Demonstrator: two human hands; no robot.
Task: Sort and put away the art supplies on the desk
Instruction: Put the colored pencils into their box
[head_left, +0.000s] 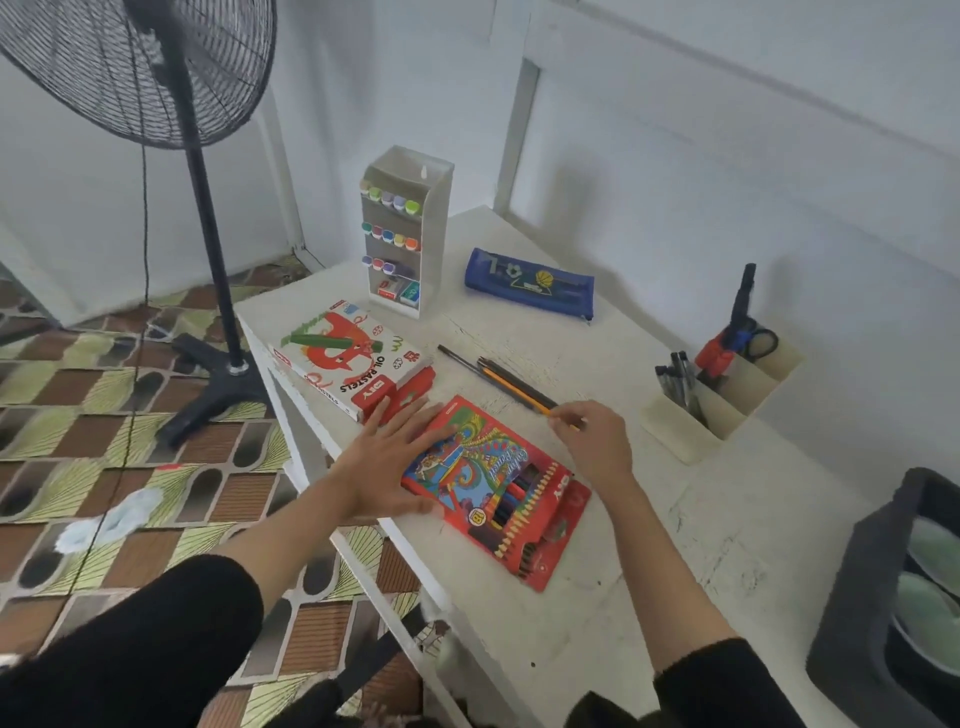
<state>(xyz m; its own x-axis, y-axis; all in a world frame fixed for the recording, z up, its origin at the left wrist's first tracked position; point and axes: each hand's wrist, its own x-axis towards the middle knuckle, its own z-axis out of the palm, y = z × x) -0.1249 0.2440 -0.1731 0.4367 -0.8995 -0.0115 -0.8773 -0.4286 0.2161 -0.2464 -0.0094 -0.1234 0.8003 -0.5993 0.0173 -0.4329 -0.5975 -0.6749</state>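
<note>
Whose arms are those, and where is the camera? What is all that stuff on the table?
There is no robot here. The arms belong to a person. The one camera sits on their head and looks down, so you see what they see. On the white desk are a red box of coloured pencils, a box of oil pastels, a blue pencil case, a clear rack of markers, a holder with pens and scissors, and some loose pencils. The left hand lies flat on the edge of the coloured pencil box. The right hand seems to pinch the end of a yellow pencil.
</note>
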